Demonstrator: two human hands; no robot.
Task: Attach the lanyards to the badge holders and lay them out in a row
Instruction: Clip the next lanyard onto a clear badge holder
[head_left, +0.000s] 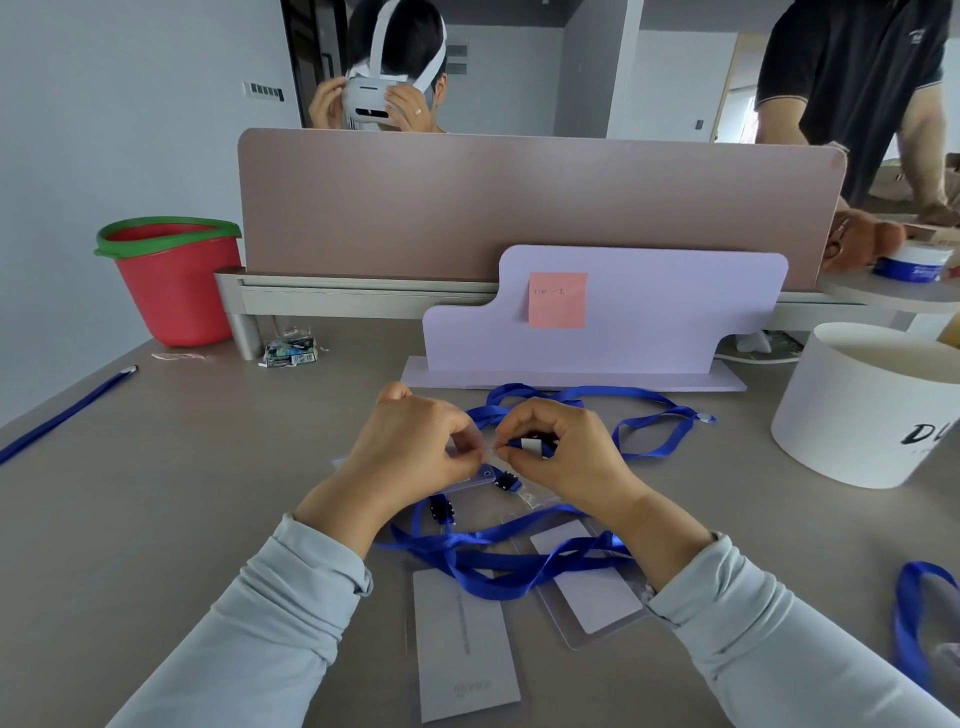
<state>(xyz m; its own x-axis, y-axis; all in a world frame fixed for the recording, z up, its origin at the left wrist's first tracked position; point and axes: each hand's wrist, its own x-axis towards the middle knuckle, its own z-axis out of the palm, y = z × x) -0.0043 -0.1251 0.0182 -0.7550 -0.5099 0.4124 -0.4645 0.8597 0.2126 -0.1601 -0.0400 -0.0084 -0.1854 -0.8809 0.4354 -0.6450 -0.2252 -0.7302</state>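
Observation:
My left hand (415, 447) pinches the top edge of a clear badge holder (480, 477) at the table's middle. Close beside it, my right hand (558, 454) pinches the clip end of a blue lanyard (649, 421), whose loop trails off to the right behind the hand. The fingertips of both hands nearly meet. Nearer me lie two more badge holders with white cards, one low in the middle (465, 644) and one to its right (592, 587). Blue lanyards with black clips (493, 558) lie tangled across them.
A lilac stand (649, 312) with a pink sticky note is just behind my hands. A white round box (872, 405) is at right, a red bucket (176, 280) at back left. Loose lanyards lie at far left (67, 410) and far right (914, 618). Two people are beyond the divider.

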